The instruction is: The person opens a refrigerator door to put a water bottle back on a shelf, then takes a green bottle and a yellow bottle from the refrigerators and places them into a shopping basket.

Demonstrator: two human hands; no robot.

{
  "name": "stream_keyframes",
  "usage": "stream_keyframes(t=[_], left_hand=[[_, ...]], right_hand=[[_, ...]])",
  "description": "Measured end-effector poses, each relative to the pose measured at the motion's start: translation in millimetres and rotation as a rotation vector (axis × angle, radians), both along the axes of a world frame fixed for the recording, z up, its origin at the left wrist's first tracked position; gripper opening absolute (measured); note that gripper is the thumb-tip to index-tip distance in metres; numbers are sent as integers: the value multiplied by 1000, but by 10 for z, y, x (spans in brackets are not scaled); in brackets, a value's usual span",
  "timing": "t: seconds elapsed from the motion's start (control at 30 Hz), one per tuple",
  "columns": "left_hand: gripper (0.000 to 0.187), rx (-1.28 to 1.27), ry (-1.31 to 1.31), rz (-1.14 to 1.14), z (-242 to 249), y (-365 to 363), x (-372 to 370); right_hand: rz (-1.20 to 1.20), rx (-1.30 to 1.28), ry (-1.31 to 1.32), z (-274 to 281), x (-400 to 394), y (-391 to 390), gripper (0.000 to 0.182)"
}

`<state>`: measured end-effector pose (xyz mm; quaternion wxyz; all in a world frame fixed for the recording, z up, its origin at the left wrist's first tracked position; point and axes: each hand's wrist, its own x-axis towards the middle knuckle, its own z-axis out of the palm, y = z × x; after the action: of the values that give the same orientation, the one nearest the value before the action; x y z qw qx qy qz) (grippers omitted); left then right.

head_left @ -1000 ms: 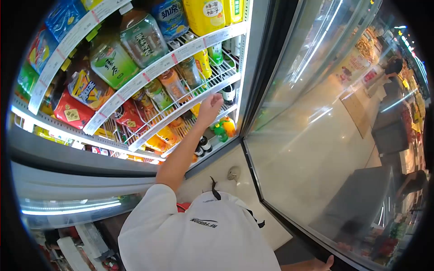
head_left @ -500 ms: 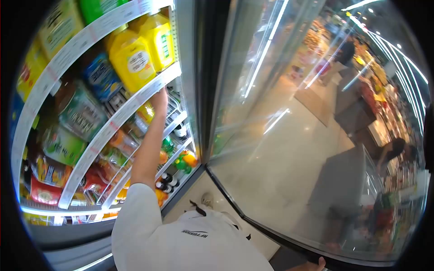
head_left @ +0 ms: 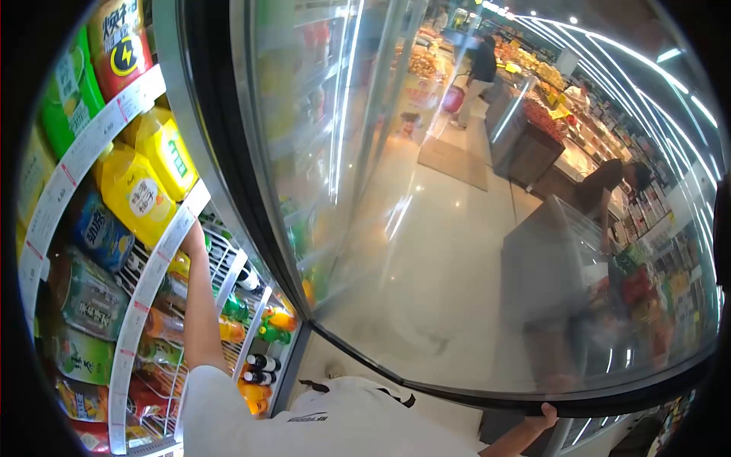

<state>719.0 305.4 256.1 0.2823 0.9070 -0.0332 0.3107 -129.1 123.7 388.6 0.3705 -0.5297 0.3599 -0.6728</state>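
My left arm reaches into an upright drinks cooler. My left hand point(head_left: 195, 238) is up behind the shelf's front rail point(head_left: 145, 301), under the yellow bottles; its fingers are hidden, so what they hold does not show. Just above it stand a yellow bottle with a round white label point(head_left: 145, 196) and a second yellow bottle with green lettering point(head_left: 169, 156). At the lower right, my right hand point(head_left: 542, 417) is closed on the lower-right edge of the open glass door point(head_left: 426, 390), with the thumb showing at the frame.
Blue-labelled bottles point(head_left: 100, 228), dark green packs point(head_left: 93, 297) and orange bottles point(head_left: 282, 318) fill the cooler. Through the glass, a person point(head_left: 609, 186) leans over a grey counter point(head_left: 544, 266). Another person point(head_left: 480, 72) stands by produce displays point(head_left: 529, 114) farther back.
My view has swung right, so the cooler shelves sit farther left and more of the shop shows. My left hand stays under the yellow bottles; my right hand and the door edge show more fully.
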Motion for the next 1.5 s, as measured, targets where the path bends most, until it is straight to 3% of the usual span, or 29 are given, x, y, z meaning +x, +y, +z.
stream_keyframes(t=[0.03, 0.07, 0.1, 0.23, 0.3, 0.4, 0.5, 0.87, 1.13, 1.4, 1.5], left_hand=[[52, 29, 16, 23, 52, -10, -63], [53, -24, -344, -30, -62, -20, -60], [54, -152, -319, -102, -53, -34, -159], [57, -216, -155, -137, 152, -53, -469], [51, -163, -209, -90, 243, -158, -633], [26, -157, -101, -285, 179, -181, -716], [15, -165, -252, -396, 330, -272, -989], [12, 108, -426, -691, 184, -221, -1167], [10, 38, -481, -791, 455, -174, -1635], [10, -88, -552, -796, 867, -177, -2272], [11, -110, -553, -830, 890, -134, -2658]], right_hand=[[-10, -10, -16, 6, -2, -2, 73], [39, 0, -29, -33, -39, 6, 75], [100, 16, -24, -52, -106, 4, 78], [27, 21, -24, -266, -357, -37, 82], [43, 52, -71, -362, -432, -75, 76], [72, 74, -127, -251, -327, -116, 59], [91, 42, -124, -351, -420, -247, 55], [327, 35, -167, -476, -505, -806, 33], [407, 79, -151, -240, -215, -1363, 38], [362, 80, -118, -141, 56, -1653, 72], [495, 13, -49, -322, -153, -1904, 75]])
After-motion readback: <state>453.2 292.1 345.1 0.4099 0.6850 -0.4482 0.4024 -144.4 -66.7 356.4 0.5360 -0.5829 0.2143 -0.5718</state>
